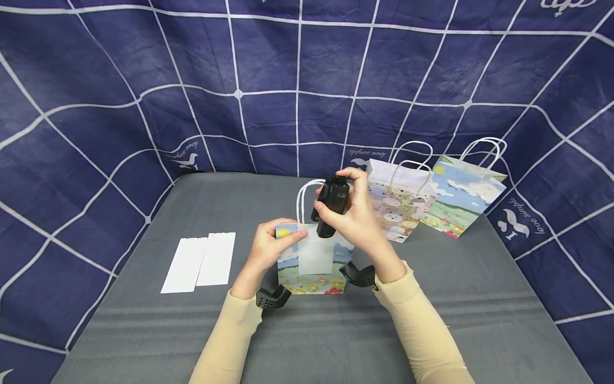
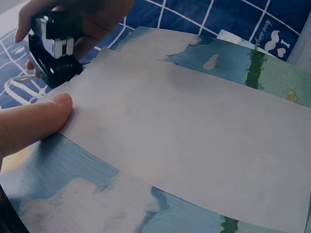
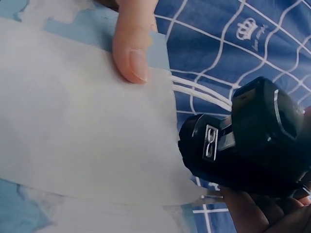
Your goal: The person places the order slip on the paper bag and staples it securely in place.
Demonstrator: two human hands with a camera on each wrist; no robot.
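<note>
A small paper bag [image 1: 312,287] printed with sky and flowers stands upright at the middle of the table. Against its front lies a blank white card [image 1: 315,253], its top edge near the bag's rim. My left hand [image 1: 269,244] pinches card and bag at the upper left, the thumb on the card and the fingers hidden behind. In my right hand [image 1: 357,218] I grip a black stapler [image 1: 331,207], tilted at the bag's top edge. Its jaws stand apart close to the card's upper edge in the right wrist view, beside the white handles [image 3: 201,94].
Two more white cards [image 1: 184,265] lie side by side on the grey table [image 1: 144,330] at the left. An animal-print paper bag [image 1: 393,210] and another sky-print bag [image 1: 462,194] stand at the back right. A blue gridded cloth [image 1: 268,58] hangs behind and around the sides.
</note>
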